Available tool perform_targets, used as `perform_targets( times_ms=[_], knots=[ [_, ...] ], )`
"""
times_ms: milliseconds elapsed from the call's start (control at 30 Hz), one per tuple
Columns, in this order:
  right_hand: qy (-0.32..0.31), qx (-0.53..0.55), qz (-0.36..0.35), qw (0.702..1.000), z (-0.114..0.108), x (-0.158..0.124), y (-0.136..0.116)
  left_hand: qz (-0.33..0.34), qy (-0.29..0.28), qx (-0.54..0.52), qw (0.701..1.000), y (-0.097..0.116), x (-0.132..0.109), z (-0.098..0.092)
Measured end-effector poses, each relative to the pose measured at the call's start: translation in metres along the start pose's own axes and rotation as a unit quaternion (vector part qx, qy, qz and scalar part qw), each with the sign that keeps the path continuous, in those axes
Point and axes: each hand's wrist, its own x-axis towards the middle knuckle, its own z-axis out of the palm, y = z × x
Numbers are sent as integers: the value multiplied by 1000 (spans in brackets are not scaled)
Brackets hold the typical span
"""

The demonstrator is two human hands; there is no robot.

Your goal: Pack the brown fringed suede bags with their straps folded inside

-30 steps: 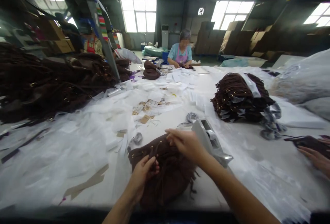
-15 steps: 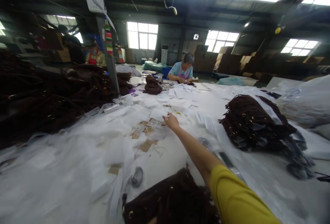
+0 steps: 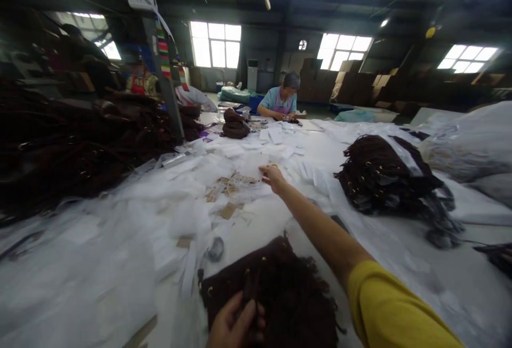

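A dark brown fringed bag [image 3: 280, 289] with small gold eyelets lies on the table right in front of me. My left hand [image 3: 234, 320] is closed at its near side, pinching a dark strap [image 3: 251, 286] of the bag between thumb and fingers. Stretched far out over the table, my right hand [image 3: 273, 178] hovers above white paper sheets, its fingers slightly apart and nothing visible in them. Just left of it lie brown paper tags [image 3: 230, 183] with pale strings.
More dark fringed bags [image 3: 384, 177] are stacked at the right, and a large dark heap [image 3: 80, 140] fills the left. White packing sheets [image 3: 120, 252] cover much of the table. A metal post [image 3: 170, 97] rises at the left. A co-worker [image 3: 280, 100] sits across the table.
My left hand has come into fuller view with the strap in its fingers. My right hand has shifted slightly right, off the tags. The view has tilted down a little.
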Motion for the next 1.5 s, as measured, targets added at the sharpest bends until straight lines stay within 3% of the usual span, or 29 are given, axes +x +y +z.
perform_targets(
  times_ms=[100,233,333,433,567,667,733,833,900,967,1100,1200,1400,1500],
  knots=[
    [-48,77,-6,996,-30,-76,-7,7,-32,-27,999,22,-19,10],
    [-132,207,-52,968,-71,-200,3,-25,-51,-58,997,44,-28,12],
    [-113,216,-31,969,-88,-284,28,-37,-47,-39,997,54,-31,11],
    [-75,116,-31,990,-95,-331,58,-51,-45,-23,997,67,-33,12],
    [16,-112,-103,988,-95,-345,78,-92,-19,-29,995,94,-35,24],
    [23,-166,-122,978,-85,-342,82,-91,-13,-43,995,101,-41,44],
    [8,-123,-99,987,-73,-342,87,-82,-11,-36,996,93,-47,55],
    [-36,79,-19,996,-52,-345,97,-46,-19,16,999,66,-58,60],
    [-99,238,42,965,-43,-349,102,-7,-25,72,997,48,-66,53],
    [-177,329,98,922,-40,-351,105,13,-24,112,993,34,-71,43],
    [-256,354,162,885,-47,-349,104,4,12,108,994,17,-79,31],
    [-242,363,176,882,-41,-347,102,20,42,99,994,5,-82,35],
    [-70,440,210,870,-6,-366,104,69,46,130,988,-11,-84,42],
    [-123,439,195,868,-12,-367,101,69,28,130,989,-12,-85,35]
  ],
)
